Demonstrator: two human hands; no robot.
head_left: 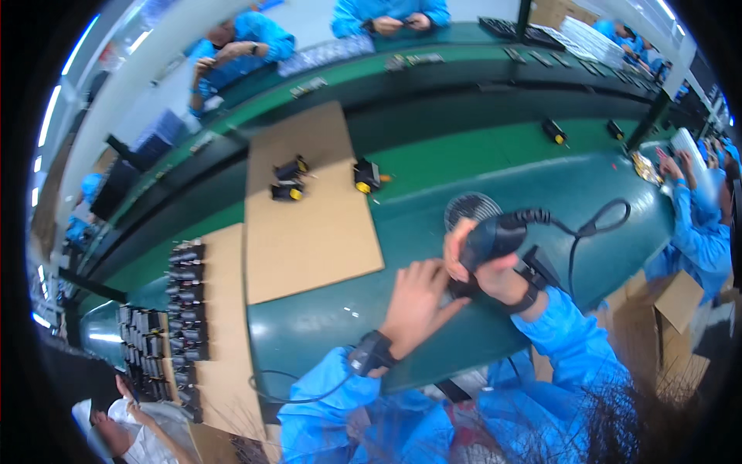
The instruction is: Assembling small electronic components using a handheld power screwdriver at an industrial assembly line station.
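My right hand (pixel 498 278) is closed around a dark, rounded handheld power tool (pixel 495 236) with a ribbed cord sleeve. Its exact kind is not clear. Below the tool, a small black part (pixel 461 288) is mostly hidden between my hands. My left hand (pixel 417 301) rests low over the table, thumb and fingers around that part's near side. Black units with yellow ends lie beyond: two, including this unit (pixel 287 191), on a cardboard sheet (pixel 309 247), and another unit (pixel 366 176) at its right edge. A round, ridged dark object (pixel 471 209) sits just behind the tool.
The tool's black cable (pixel 573 247) loops right across the green table (pixel 417 224). Rows of black units (pixel 185 301) stand on cardboard at left. More units (pixel 554 131) lie on the green conveyor. Open boxes (pixel 641 325) are at lower right. Co-workers in blue sit across and right.
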